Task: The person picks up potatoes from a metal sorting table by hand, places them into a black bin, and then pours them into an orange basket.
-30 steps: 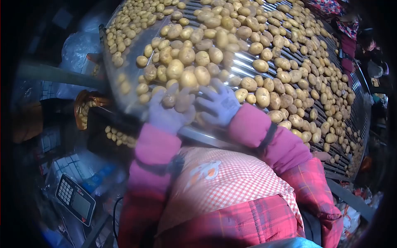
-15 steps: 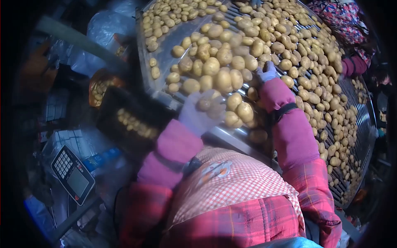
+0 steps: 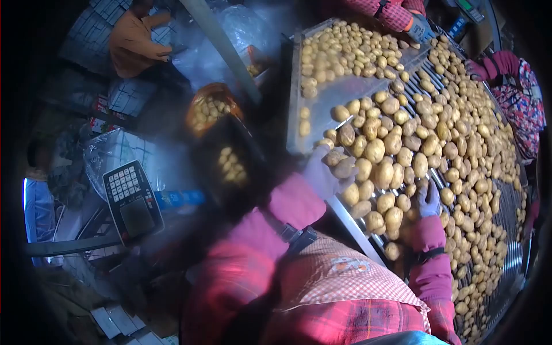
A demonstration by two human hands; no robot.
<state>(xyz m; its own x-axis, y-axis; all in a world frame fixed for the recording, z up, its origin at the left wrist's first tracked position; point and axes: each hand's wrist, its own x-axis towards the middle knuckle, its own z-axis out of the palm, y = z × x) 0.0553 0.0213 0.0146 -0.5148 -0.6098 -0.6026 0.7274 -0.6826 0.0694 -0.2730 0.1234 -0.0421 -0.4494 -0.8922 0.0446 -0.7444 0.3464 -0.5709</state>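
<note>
My left hand (image 3: 325, 175), in a pale glove, is closed around dark potatoes (image 3: 340, 163) at the near left edge of the sorting table (image 3: 294, 98). More potatoes (image 3: 374, 150) lie just beyond it on the metal bars. To the right, my right hand (image 3: 428, 198), also gloved, rests among the potatoes on the rollers. Its fingers are spread and partly against potatoes, with nothing visible held in them.
A black chute (image 3: 201, 150) with potatoes inside and an orange net bag (image 3: 234, 109) are at the left, near a scale (image 3: 133, 198). Co-workers' gloved hands (image 3: 420, 29) reach in at the far edge. Another person in orange (image 3: 133, 43) stands back left.
The view has turned left, so the table appears farther right. My left hand still holds dark potatoes. More of the co-workers is visible, and fewer potatoes show in the black chute.
</note>
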